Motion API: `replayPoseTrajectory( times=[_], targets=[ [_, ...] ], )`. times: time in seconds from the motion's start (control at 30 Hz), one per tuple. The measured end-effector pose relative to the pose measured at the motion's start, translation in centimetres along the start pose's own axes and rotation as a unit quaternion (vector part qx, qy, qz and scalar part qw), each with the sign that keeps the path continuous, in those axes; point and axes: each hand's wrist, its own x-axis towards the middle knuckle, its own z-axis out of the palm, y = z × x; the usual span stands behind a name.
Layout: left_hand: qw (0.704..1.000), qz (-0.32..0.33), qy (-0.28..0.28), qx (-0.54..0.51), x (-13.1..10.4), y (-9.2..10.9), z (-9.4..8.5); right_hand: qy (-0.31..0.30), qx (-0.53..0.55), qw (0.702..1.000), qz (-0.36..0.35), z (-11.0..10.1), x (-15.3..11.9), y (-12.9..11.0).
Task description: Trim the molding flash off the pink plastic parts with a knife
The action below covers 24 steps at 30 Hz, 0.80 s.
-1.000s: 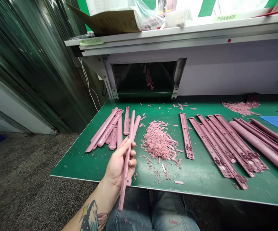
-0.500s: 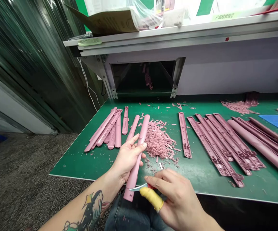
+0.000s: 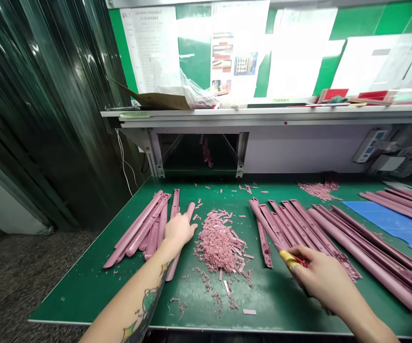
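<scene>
My left hand [image 3: 179, 229] lies flat on a pink plastic strip [image 3: 173, 267] at the right edge of a pile of pink strips [image 3: 143, 228] on the green table [image 3: 84, 286]. Its fingers are spread loosely over the strip. My right hand [image 3: 322, 278], with a yellow cot [image 3: 288, 258] on the thumb, pinches a small red-handled blade [image 3: 301, 261]. It hovers at the near ends of the long pink strips [image 3: 309, 224] on the right; its thumb sits at the end of one rounded strip [image 3: 261, 216]. Whether it grips that strip I cannot tell.
A heap of pink shavings [image 3: 218, 243] lies between my hands. A blue sheet [image 3: 395, 221] and more strips sit far right. Behind, a conveyor opening [image 3: 202, 152] under a shelf [image 3: 263, 114] with papers. A dark plastic curtain [image 3: 48, 119] hangs at left.
My left hand carried the pink strip from the table's near edge out to the left pile and laid it down. My right hand, with the blade, moved right to the long strips. The view tilted up.
</scene>
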Motion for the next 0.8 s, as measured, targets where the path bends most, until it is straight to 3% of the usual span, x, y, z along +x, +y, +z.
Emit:
replayPoseTrajectory(
  times=[0.1, 0.2, 0.33, 0.43, 0.57, 0.7, 0.8],
  targets=[
    [0.999, -0.035, -0.028, 0.015, 1.7, 0.4, -1.2, 0.067, -0.052, 0.996, 0.004, -0.9, 0.6, 1.5],
    [0.996, -0.059, -0.063, -0.034, 0.1, 1.3, -1.9, 0.066, 0.033, 0.993, -0.091, -0.4, -0.4, 0.2],
    [0.977, -0.064, -0.138, -0.151, -6.9, 1.5, -2.6, -0.013, 0.176, 0.95, -0.259, 1.1, -2.9, -4.5],
    [0.954, -0.101, -0.181, -0.215, -12.7, 1.0, -2.7, 0.002, 0.23, 0.921, -0.314, 2.4, -4.0, -8.0],
    [0.908, -0.183, -0.169, -0.337, -16.8, 0.7, -2.1, 0.063, 0.223, 0.909, -0.348, 3.5, -4.5, -10.4],
    [0.888, -0.213, -0.136, -0.384, -17.5, 1.1, -1.4, 0.064, 0.19, 0.914, -0.353, 3.6, -4.9, -10.7],
    [0.896, -0.196, -0.12, -0.38, -17.5, 1.2, -1.2, 0.066, 0.182, 0.915, -0.353, 3.2, -5.1, -10.5]
  ],
)
